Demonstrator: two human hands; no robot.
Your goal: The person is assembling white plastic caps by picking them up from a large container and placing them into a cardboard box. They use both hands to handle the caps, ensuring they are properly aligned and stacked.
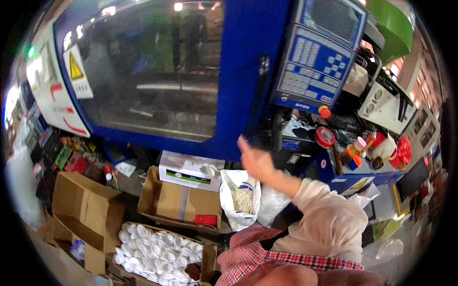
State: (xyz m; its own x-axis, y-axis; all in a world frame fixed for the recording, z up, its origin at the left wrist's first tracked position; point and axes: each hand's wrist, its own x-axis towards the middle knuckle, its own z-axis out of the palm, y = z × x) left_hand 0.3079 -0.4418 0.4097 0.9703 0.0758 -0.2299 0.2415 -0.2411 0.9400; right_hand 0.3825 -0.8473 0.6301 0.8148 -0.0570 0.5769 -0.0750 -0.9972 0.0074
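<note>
My right hand (256, 163) reaches out in a cream sleeve, in front of the lower edge of the blue machine door (238, 86). One digit points up toward the door's black handle (262, 71); the hand is slightly blurred, its fingers look apart, and nothing shows in it. Left of it, a small white piece (210, 169), smeared by motion, appears in front of a white carton (186, 171). Just below the hand stands a white sack (228, 190) with thin cream-coloured sticks (242, 199) in it. My left hand is out of view.
A carton of white cap-like parts (157, 252) stands at the lower left. Beside it are open cardboard boxes (86, 205), one holding a red object (205, 219). Right of the door are a control panel (315, 62), a red stop button (324, 112) and a cluttered bench (372, 167).
</note>
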